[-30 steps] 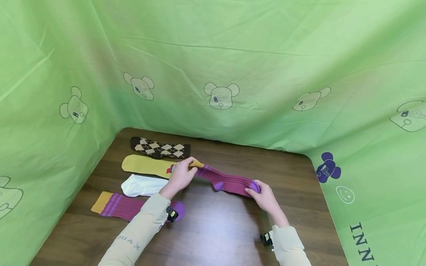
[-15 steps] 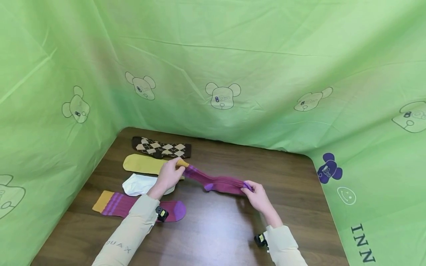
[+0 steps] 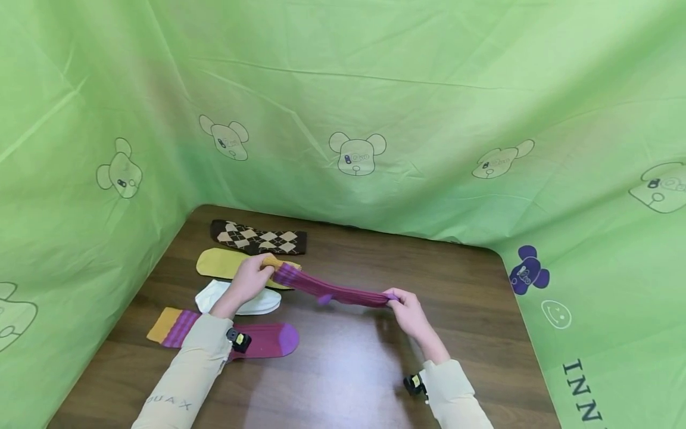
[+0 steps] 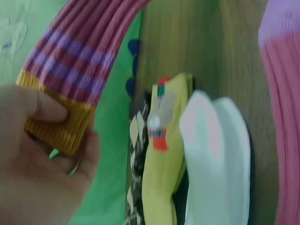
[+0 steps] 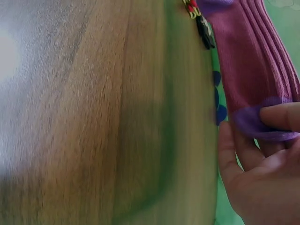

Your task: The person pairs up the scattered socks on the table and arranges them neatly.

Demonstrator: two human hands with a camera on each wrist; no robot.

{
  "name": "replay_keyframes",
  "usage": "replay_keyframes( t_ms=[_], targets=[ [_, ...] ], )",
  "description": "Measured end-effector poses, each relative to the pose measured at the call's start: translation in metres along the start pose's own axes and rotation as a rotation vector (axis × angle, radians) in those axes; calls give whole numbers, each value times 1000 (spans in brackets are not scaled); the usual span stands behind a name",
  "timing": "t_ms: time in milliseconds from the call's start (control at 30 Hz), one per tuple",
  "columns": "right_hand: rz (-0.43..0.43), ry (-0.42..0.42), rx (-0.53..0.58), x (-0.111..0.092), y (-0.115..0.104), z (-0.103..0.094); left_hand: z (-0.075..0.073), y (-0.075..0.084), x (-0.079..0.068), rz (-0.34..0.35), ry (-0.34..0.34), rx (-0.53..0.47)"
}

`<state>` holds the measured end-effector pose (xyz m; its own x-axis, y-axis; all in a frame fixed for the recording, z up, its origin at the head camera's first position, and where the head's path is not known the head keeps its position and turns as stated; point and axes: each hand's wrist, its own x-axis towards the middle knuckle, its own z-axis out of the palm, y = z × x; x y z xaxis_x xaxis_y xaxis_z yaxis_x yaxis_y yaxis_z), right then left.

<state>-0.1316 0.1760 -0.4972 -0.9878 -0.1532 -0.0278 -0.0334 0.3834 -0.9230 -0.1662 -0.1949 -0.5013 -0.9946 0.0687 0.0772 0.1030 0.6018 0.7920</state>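
Observation:
A maroon ribbed sock (image 3: pixel 348 294) with a mustard cuff, purple stripes and purple heel and toe is stretched between both hands above the table. My left hand (image 3: pixel 250 279) pinches its mustard cuff (image 4: pixel 61 124) between thumb and fingers. At the other end my right hand (image 3: pixel 409 313) pinches the purple toe (image 5: pixel 251 123). Below the left forearm lies a matching maroon sock (image 3: pixel 262 339), its middle hidden by the sleeve. Partly behind the left hand are white socks (image 3: pixel 262 302) and yellow socks (image 3: pixel 217 262), the yellow ones bearing a small coloured figure (image 4: pixel 161 117).
Farthest back on the brown wooden table (image 3: pixel 332 381) lies a dark argyle sock (image 3: pixel 259 238). The flat socks form a column on the table's left side. Green cloth (image 3: pixel 289 95) printed with bear heads hangs around the table's back and sides.
Both hands have carried the stretched sock leftward, the left hand farther than the right. More of the white socks shows now, and the left sleeve covers more of the matching sock's middle.

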Motion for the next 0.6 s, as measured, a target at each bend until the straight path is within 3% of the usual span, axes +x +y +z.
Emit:
replay_keyframes(
  t_ms=[200, 400, 600],
  targets=[
    [48, 7, 59, 3, -4, 10, -20, -7, -5, -21, -55, -6],
    [7, -14, 83, 4, -6, 24, -40, -14, -11, -20, -85, -23],
    [0, -86, 117, 2, -9, 45, -62, -27, -17, -13, -167, -58]
  ],
)
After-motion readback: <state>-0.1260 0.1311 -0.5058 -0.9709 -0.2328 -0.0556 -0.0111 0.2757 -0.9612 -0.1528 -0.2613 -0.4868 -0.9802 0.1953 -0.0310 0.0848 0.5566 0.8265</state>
